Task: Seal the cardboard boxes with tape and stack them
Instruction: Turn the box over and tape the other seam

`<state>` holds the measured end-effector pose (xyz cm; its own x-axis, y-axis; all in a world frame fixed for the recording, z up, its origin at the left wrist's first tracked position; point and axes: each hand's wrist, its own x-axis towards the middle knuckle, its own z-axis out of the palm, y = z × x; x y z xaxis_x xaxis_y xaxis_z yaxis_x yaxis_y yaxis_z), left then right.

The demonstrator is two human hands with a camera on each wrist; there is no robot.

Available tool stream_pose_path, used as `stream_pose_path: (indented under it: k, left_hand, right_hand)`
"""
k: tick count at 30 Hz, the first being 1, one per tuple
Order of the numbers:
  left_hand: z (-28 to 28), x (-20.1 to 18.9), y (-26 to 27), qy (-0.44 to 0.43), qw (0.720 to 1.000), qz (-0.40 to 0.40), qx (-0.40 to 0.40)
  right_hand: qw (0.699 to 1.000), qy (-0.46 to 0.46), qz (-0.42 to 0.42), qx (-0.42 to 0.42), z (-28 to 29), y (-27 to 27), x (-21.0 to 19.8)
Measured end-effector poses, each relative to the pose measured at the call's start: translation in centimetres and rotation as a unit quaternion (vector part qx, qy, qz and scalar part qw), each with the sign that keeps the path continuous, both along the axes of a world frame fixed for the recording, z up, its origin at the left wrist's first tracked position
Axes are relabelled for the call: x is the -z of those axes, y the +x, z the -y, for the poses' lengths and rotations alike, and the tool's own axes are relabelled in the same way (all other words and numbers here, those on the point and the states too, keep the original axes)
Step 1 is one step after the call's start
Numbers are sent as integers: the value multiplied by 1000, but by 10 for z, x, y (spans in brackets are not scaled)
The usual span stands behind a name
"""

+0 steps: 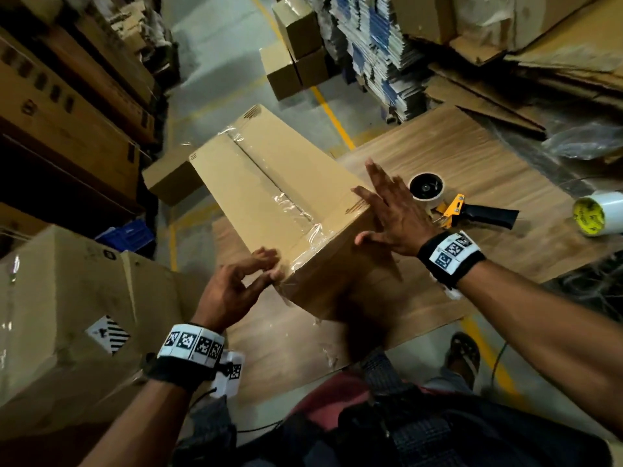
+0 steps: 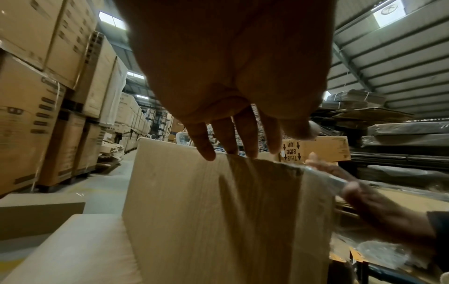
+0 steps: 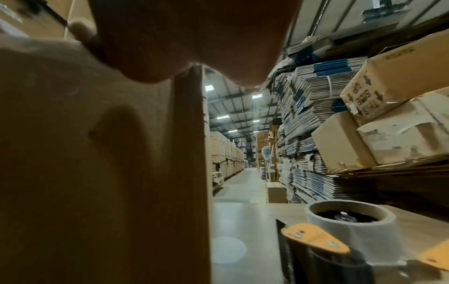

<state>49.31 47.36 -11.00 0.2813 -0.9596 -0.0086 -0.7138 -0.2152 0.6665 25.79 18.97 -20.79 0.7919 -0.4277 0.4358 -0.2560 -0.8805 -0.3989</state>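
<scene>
On the wood-grain desk [image 1: 472, 153] in the head view, one long brown cardboard box [image 1: 269, 183] is seen, its long axis running from the person away toward the aisle, its top seam covered by one strip of clear tape [image 1: 290, 210]. Two hands are counted: the right hand [image 1: 391, 214] is laid flat against the box's near right corner with fingers straight and slightly spread, and the left hand [image 1: 232, 291] is set at the near left edge, its fingers [image 1: 266, 257] loosely curled over the taped end. One yellow-and-black tape dispenser [image 1: 462, 207] and one loose white tape roll [image 1: 598, 217] are seen on the desk to the right. Two small brown boxes [image 1: 296, 55] are stacked across the aisle.

From the left wrist, the box's end face [image 2: 218, 211] is shown upright, with four fingertips [image 2: 206, 151] straight at its top edge; the dispenser is not shown.

From the right wrist, only the palm [image 3: 194, 38] against the box's side is visible, the fingers cannot be made out, and the dispenser [image 3: 340, 230] appears close beside.
</scene>
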Motion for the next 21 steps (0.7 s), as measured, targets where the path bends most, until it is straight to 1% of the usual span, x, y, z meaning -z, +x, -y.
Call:
stream_pose_path:
  k: [2, 4, 6, 7, 9, 11, 13, 14, 16, 19, 21]
  left_hand:
    - [-5, 2, 6, 17, 999, -24, 33]
    - [-9, 2, 16, 43, 996, -27, 72]
    - [-9, 0, 24, 73, 990, 23, 118]
    - [-9, 0, 28, 84, 984, 67, 139]
    - [-7, 4, 34, 74, 972, 155, 159]
    - [-6, 14, 37, 38, 964, 213, 156]
    - [-5, 24, 38, 1, 959, 248, 140]
    - [-4, 27, 37, -14, 959, 252, 127]
    - [-4, 34, 34, -32, 965, 238, 104]
    - [-5, 41, 31, -56, 969, 224, 86]
    - [-5, 43, 31, -72, 968, 226, 81]
  right_hand:
    - [999, -39, 11, 20, -16, 9, -10]
    - [996, -84, -14, 14, -29, 23, -15]
    - [991, -121, -47, 31, -37, 30, -12]
    - [989, -133, -52, 38, -38, 31, -10]
    - [986, -157, -40, 31, -34, 30, -5]
    - [983, -178, -39, 18, -31, 27, -6]
    - [980, -183, -72, 25, -34, 24, -9]
    - [979, -180, -85, 36, -40, 24, -12]
    - [980, -173, -85, 45, -55, 28, -18]
    - [984, -162, -68, 1, -85, 46, -23]
    - [985, -157, -75, -12, -101, 58, -18]
